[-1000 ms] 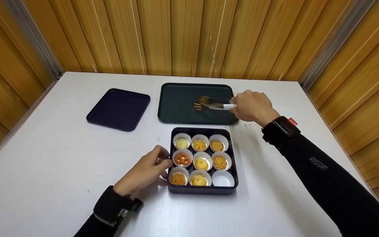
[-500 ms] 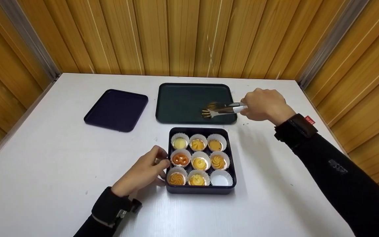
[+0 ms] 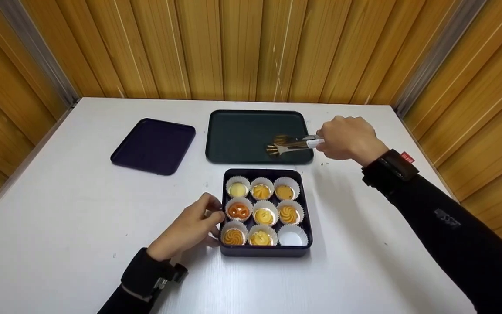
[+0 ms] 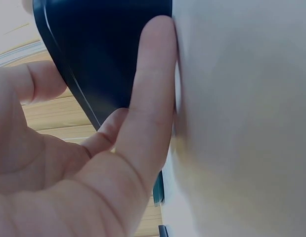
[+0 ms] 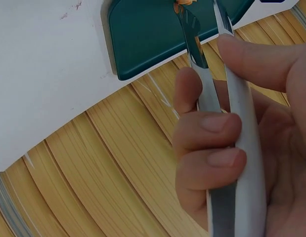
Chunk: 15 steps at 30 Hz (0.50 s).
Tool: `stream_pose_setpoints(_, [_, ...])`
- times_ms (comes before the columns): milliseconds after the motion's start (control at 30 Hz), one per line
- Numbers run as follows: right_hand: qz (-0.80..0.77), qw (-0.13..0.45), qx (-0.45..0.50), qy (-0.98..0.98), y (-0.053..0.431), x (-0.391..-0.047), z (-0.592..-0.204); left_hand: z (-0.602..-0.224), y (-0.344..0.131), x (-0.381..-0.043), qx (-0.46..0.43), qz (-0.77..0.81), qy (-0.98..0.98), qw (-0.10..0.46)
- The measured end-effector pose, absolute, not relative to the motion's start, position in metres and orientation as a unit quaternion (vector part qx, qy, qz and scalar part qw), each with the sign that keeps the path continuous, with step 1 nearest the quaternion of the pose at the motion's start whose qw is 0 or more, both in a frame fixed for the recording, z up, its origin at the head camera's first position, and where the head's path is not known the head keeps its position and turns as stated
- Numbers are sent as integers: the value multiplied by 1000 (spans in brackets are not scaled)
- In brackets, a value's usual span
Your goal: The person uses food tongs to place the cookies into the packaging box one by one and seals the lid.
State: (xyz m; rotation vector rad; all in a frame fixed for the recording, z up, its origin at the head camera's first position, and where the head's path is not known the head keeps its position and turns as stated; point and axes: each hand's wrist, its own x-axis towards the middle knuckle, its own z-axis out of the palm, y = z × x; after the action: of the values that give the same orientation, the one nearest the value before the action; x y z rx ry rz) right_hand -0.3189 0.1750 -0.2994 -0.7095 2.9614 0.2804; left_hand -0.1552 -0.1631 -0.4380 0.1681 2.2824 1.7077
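Nearest is the box [image 3: 266, 251] on the tabletop [image 3: 81, 209]; take its middle as the clock's centre. Its stiff wall looks slick, and it is probably light enough to skid, so it is best steadied low on its sides. The left hand [image 3: 190, 226] does this at nine o'clock, its grip spread, fingers resting against the wall. Near the box's corner, between four and five, a bare paper cup [image 3: 293, 235] looks soft and easily crushed. Around and beyond it, eight biscuits [image 3: 264, 216] sit in similar cups; these are likely light, dry and crumbly, better taken gently by opposite edges than squeezed across their piped tops.

Past the box, at one o'clock, are the tongs [image 3: 300, 145], springy metal, held well by the pale handles. The right hand's [image 3: 349, 137] grip is curled round them, between one and two; their arms stand apart above the green tray [image 3: 238, 136], which lies at twelve. Whether the tips touch it is unclear. The purple tray [image 3: 153, 146] lies at ten.
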Motion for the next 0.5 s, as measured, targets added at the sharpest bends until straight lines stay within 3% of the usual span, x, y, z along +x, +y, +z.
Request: stream_pose_setpoints(500, [91, 23, -238, 967, 191, -316, -301, -438, -161, -156, 67, 590, 792, 144])
